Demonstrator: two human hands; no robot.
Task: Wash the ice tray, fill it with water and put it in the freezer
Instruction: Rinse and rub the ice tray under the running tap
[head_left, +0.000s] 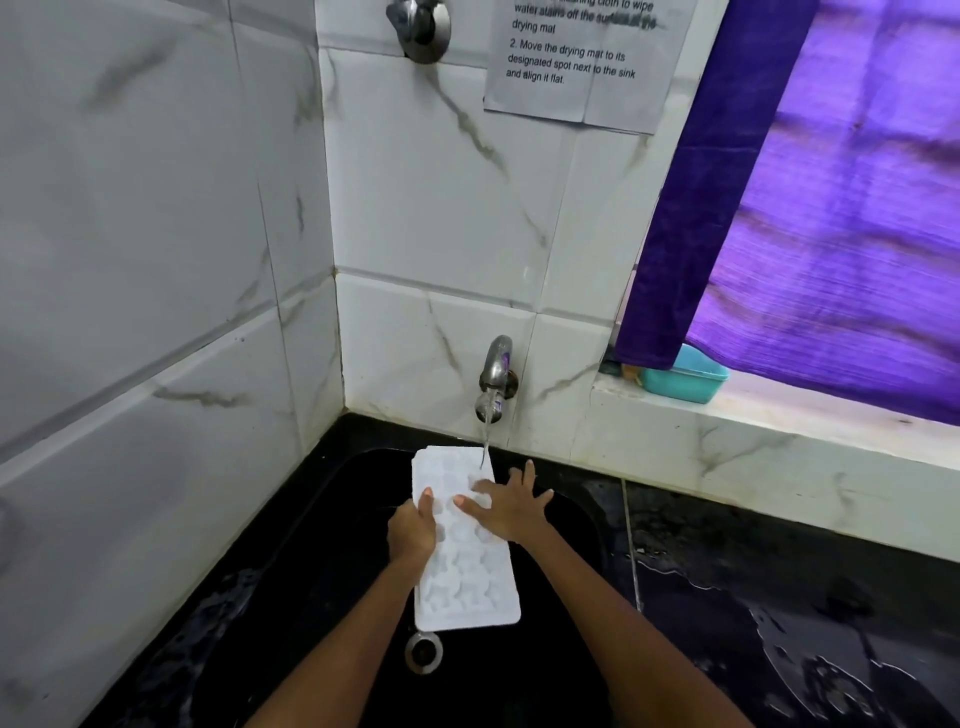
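head view: the white plastic ice tray (465, 566) is held lengthwise over the black sink basin (311, 545), its far end under the thin stream from the chrome wall tap (494, 379), apparently so water runs down the compartments. the left hand (413, 532) grips the tray's left edge, thumb on top. the right hand (511, 506) lies flat with fingers spread on the cells, holding nothing, likely rubbing them clean. washing step judged under way. the round steel drain (423, 652) sits just below the near end; open basin on both sides, wall close behind the far end.
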